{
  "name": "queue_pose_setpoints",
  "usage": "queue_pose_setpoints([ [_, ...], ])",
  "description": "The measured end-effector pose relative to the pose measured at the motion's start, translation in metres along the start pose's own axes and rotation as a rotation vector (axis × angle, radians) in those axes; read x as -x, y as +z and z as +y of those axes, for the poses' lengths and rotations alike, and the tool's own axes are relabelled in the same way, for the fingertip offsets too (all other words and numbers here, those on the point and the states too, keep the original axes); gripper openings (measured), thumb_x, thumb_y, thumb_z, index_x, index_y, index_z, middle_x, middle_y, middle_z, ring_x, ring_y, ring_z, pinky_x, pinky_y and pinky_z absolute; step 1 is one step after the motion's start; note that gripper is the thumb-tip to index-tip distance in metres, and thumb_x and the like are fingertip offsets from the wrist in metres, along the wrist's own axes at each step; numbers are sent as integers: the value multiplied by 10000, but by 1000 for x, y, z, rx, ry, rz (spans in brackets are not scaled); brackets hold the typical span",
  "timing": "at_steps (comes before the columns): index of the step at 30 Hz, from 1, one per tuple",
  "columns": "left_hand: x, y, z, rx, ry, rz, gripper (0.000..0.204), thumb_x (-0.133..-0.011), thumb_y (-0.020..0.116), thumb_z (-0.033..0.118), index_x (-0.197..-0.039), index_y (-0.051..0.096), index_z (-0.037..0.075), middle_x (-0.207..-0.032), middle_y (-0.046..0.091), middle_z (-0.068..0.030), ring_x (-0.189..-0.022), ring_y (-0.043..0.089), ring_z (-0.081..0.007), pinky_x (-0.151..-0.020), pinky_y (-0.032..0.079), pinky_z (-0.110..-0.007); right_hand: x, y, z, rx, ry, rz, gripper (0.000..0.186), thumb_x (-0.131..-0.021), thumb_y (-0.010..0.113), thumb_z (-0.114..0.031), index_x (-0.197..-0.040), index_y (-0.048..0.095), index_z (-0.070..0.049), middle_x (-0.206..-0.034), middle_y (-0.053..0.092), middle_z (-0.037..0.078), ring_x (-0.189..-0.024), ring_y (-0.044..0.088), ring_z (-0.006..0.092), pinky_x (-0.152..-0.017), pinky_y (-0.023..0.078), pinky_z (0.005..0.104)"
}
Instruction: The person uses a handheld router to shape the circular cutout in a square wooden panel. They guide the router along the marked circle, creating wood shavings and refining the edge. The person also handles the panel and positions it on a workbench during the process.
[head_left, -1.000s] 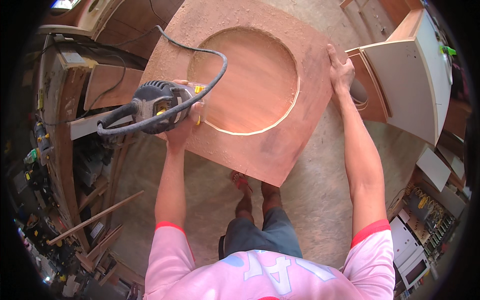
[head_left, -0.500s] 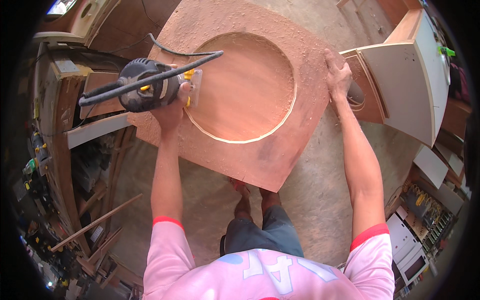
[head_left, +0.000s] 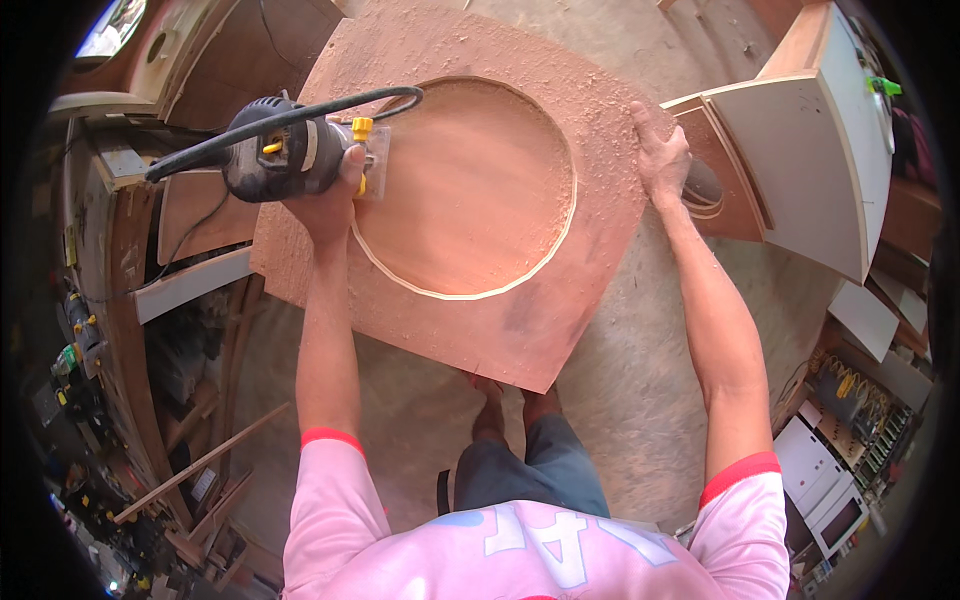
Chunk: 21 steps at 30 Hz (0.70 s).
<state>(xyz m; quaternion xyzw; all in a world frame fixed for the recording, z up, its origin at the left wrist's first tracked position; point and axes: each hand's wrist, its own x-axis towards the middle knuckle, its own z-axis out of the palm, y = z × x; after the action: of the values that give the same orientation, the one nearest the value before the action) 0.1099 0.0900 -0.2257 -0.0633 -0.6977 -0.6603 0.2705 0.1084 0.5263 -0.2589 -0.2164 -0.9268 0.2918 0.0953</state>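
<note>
A reddish-brown plywood panel [head_left: 540,330], strewn with sawdust, lies tilted in front of me. A large circle with a pale cut edge [head_left: 470,297] is marked out in its middle. My left hand [head_left: 325,205] is wrapped round a black trim router [head_left: 285,150] with yellow knobs and a clear base plate [head_left: 378,162]. The router lies on its side at the circle's left rim, and its bit is too small to make out. My right hand [head_left: 662,160] grips the panel's right edge, fingers over the rim.
A dark power cord [head_left: 300,118] loops above the router. Right of the panel stands a white-sided wooden cabinet [head_left: 805,165]. To the left are a wooden bench [head_left: 130,215], a loose wood strip [head_left: 200,462] and cluttered tools. A crate of tools [head_left: 850,400] sits at lower right.
The panel, router and both hands sit slightly further left in the view, the circle a little lower. The router's cord loop has drawn in toward the left. Both hands keep their holds.
</note>
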Motion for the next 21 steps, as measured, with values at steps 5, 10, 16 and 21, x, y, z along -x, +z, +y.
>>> queue_pose_setpoints([
  [5,-13,13,-2,47,-10,14,615,-811,885,115,-1309,533,34,-1148,704,-127,-1044,687,-211,-948,567,-364,-2,0,0,37,-35,-1,1084,-816,669,-828,-1071,592,223,-934,690,364,-981,716,471,-891,547,500],
  [10,-19,19,-6,21,0,20,632,-811,881,107,-1325,522,27,-1152,704,-135,-1041,689,-214,-958,564,-369,1,-5,-9,12,46,-36,1106,-807,657,-846,-1089,586,221,-933,690,390,-965,717,501,-870,556,515],
  [16,-27,30,-12,16,19,18,622,-816,867,92,-1329,520,22,-1150,703,-135,-1052,687,-218,-975,554,-373,0,-5,-15,-7,104,-21,1108,-805,649,-856,-1081,580,214,-900,689,382,-917,724,499,-828,565,522],
  [21,-37,40,-17,5,10,2,598,-795,872,66,-1300,554,26,-1141,699,-111,-1043,685,-200,-965,555,-363,1,-5,-12,20,150,-103,1017,-858,612,-831,-1104,618,155,-969,689,341,-994,712,464,-900,541,495],
])
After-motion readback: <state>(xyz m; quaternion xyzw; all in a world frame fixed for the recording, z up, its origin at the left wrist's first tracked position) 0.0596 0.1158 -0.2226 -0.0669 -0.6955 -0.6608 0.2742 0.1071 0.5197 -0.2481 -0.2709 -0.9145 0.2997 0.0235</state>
